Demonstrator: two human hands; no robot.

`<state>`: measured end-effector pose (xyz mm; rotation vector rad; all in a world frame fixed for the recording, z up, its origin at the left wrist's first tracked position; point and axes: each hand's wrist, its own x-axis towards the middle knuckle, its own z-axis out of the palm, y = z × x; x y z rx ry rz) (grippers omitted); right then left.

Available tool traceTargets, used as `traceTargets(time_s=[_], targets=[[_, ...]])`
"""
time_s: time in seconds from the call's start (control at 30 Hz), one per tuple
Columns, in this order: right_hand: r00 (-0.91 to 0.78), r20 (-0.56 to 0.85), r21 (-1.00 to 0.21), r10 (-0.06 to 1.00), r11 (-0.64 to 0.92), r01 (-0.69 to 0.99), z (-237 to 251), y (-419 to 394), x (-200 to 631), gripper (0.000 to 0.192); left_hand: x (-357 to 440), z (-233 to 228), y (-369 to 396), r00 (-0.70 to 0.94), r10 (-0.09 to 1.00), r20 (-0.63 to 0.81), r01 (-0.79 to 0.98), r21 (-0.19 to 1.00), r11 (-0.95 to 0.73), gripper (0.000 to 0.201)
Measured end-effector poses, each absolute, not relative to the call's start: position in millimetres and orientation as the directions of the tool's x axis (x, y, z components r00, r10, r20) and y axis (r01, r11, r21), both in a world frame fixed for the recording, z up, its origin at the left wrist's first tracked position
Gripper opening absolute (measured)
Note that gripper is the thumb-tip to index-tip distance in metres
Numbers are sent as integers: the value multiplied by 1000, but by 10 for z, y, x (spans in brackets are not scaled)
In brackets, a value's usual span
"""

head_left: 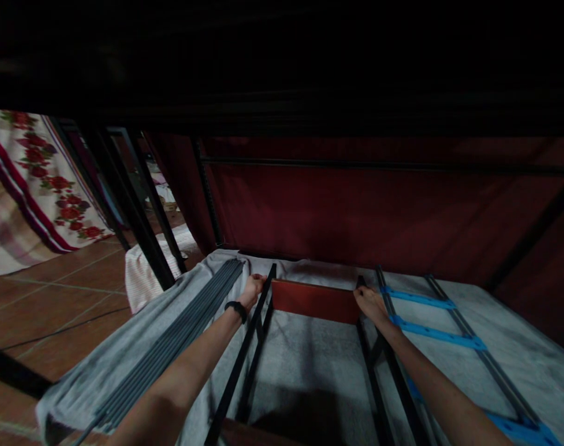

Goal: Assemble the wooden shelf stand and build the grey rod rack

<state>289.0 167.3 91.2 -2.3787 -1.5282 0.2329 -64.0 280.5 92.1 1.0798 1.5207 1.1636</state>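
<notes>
A black metal frame rests on the grey cloth, with a reddish-brown board set crosswise between its two sides near the far end. My left hand, with a black band at the wrist, is closed at the far end of the left side, its fingertips against the metal. At the matching end of the right side, my right hand is closed with curled fingers around the frame. Whether a small part is also in either hand is hidden. Part of another brown board shows at the near end.
A bundle of grey rods lies left of the frame. To the right are dark rails with blue crosspieces. Black posts and a dark overhead structure surround the grey cloth. Behind hangs dark red fabric; flowered cloth hangs left.
</notes>
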Motion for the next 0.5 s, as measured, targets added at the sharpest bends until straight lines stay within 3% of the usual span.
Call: traceTargets(time_s=[0.23,0.5], targets=[[441,32,-384,897,-396,834,910,1669,2885,40,-669,957,2740,-161,973,-168,78,980,182,12],[482,22,-462,876,-418,782,951,1637,2877,41,-562,925,2791,-223,958,-178,107,973,206,16]])
